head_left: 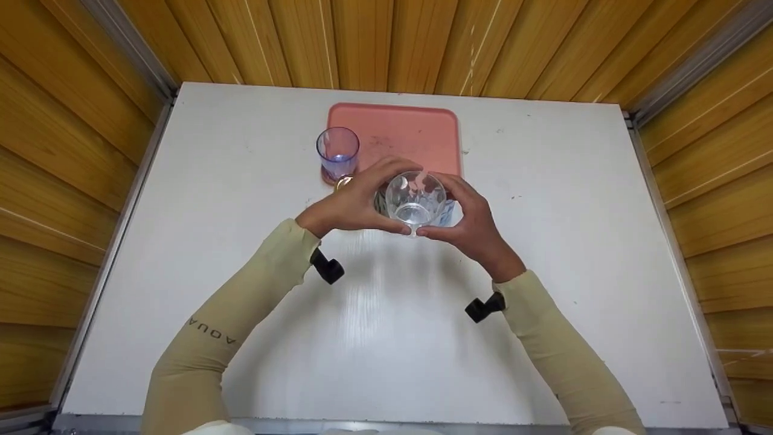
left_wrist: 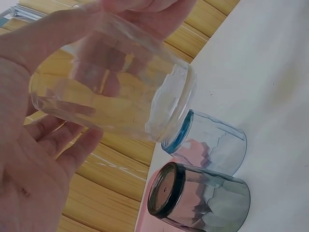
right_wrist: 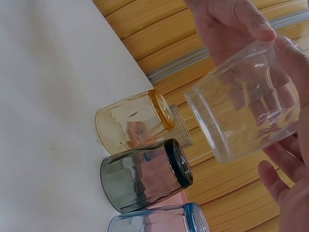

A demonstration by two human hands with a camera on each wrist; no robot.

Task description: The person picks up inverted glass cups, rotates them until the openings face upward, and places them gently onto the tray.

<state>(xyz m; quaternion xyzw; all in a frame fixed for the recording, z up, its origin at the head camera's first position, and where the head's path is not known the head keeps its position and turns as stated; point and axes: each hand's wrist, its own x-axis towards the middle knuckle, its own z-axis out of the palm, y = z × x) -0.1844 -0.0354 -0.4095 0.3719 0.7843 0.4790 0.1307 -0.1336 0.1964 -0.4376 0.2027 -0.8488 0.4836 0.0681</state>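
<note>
From the head view, a person's left grip [head_left: 356, 202] and right grip [head_left: 474, 223] curl round a clear glass [head_left: 415, 194] above the surface [head_left: 386, 362]; uneven pressure could let it slip. Left wrist: lowered off-line, its base could topple the dark glass [left_wrist: 210, 200]. Right wrist: the amber glass [right_wrist: 131, 121] risks a sideways knock, though the gap is hard to judge.
</note>
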